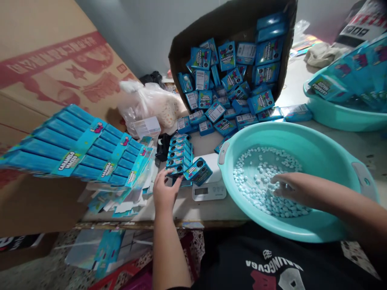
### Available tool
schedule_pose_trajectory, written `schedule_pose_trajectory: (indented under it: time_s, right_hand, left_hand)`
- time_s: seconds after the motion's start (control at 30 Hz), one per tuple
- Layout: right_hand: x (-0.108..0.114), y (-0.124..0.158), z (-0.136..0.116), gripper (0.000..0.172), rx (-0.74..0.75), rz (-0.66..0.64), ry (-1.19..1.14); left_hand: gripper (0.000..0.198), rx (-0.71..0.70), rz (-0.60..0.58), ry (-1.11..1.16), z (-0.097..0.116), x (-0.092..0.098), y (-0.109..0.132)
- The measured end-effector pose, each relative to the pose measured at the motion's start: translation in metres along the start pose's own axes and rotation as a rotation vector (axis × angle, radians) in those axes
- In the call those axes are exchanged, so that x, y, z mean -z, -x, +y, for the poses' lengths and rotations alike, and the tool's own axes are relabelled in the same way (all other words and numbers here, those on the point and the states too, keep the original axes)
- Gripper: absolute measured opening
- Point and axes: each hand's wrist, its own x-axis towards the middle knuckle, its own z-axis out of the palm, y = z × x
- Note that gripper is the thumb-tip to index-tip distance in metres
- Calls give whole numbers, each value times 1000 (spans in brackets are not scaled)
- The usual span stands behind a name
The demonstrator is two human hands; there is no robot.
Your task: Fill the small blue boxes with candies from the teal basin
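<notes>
Small blue candy box point(198, 171) on the white scale point(209, 183): glossy cardboard, bright blue with a dark face, tilted on one edge, its printed side turned toward 7 o'clock. Lying at the middle of the table point(369, 149), just at 9 o'clock of the teal basin point(302, 185), touching the scale's top. Behind it at 11 o'clock, a short row of like boxes point(179, 155), stacked close and upright.

Left hand point(165, 191) resting at 8 o'clock of the tilted box, fingers spread and loose, fingertips touching the nearest box of the row; gripping nothing firmly, palm down. Tilted box just beside the fingertips, apart from the palm.

Right hand point(286, 187) down inside the basin, at 3 o'clock of the box and well apart from it, fingers curled among the pale blue pellets point(260, 173); whether any pellets are pinched between the fingers cannot be told. Pellets lying in a loose layer over the basin's floor, densest toward 6 o'clock.

At 12 o'clock, a tipped brown carton point(229, 24) spilling a heap of blue boxes point(229, 88) onto the table. At 9 o'clock, a fanned stack of flat blue sleeves point(75, 149) leaning over cardboard. At 2 o'clock, a second teal basin point(341, 112) loaded with more blue packs. Near 11 o'clock, a clear plastic bag point(148, 102).
</notes>
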Motion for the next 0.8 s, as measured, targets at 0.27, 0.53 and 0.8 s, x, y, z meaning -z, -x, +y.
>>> schedule_pose_trajectory:
  time_s: [0.27,0.53,0.8]
  right_hand:
    - [-1,2,0,49,28,0,-23]
    - [4,-1,-6,49,-34,-7,-11]
    - [-7,-8,2,39,39,49,-10]
  left_hand:
    - [25,-320,-9,-196,-4,20,0]
    - [44,-178,331,-310,34,37,-1]
    - [58,245,386,-264,56,12,-12]
